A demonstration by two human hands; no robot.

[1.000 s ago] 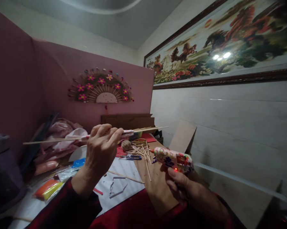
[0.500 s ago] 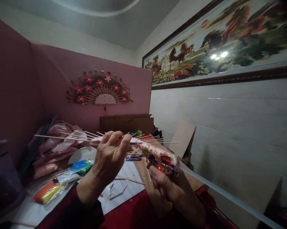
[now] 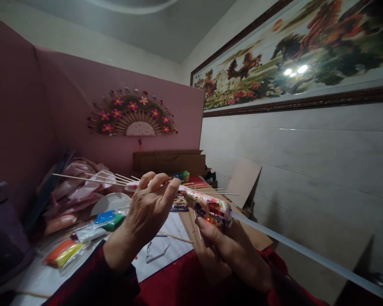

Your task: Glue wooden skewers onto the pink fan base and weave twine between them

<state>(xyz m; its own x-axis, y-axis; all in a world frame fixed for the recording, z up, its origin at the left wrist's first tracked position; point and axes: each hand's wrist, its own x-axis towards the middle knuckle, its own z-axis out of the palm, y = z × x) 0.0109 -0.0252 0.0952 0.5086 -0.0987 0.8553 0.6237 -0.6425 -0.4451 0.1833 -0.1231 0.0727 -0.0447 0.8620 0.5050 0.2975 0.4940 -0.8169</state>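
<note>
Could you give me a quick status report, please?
Left hand pinches the skewer fan. Right hand grips the glue gun, nozzle at the fan's hub. Left fingertips close beside nozzle.

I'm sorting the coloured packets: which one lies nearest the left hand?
The green packet, just by the left hand; blue sits beyond it, orange and yellow lie farther off.

Flowered stick fan [image 3: 133, 114] hung on pink partition [image 3: 66, 93]. Framed horse painting [image 3: 293, 55] on right wall. Cardboard box [image 3: 168, 161] below fan. White plate [image 3: 111, 202], coloured packets [image 3: 63, 253] on bench [image 3: 35, 278], left.
</note>
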